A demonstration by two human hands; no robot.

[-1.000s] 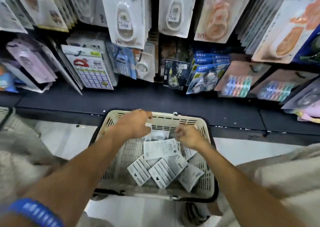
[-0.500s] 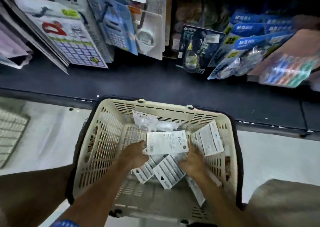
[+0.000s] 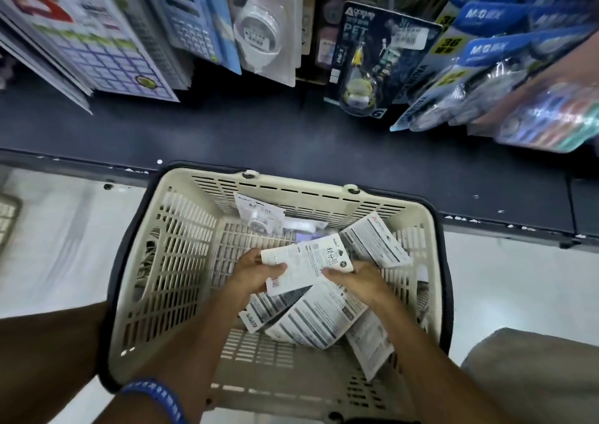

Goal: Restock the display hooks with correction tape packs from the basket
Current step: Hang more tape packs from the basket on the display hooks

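Gathering packs, both hands work inside the basket (image 3: 168, 261): the left hand (image 3: 256, 276) and right hand (image 3: 358, 279) pinch opposite ends of the top pack (image 3: 308, 266). Best to square up the loose packs beneath, hang-holes aligned, before lifting toward the far hooks.

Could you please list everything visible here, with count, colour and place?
basket: one, cream with dark rim, on the floor below the shelf.
top pack: one, white, held over the basket by both hands.
loose packs: several, white, printed backs up, inside the basket.
hanging packs: many, blue, white and dark, above the shelf.
shelf: one, dark, behind the basket.
wristband: one, blue, left wrist.
left hand: grips the top pack's left edge.
right hand: grips its right edge.
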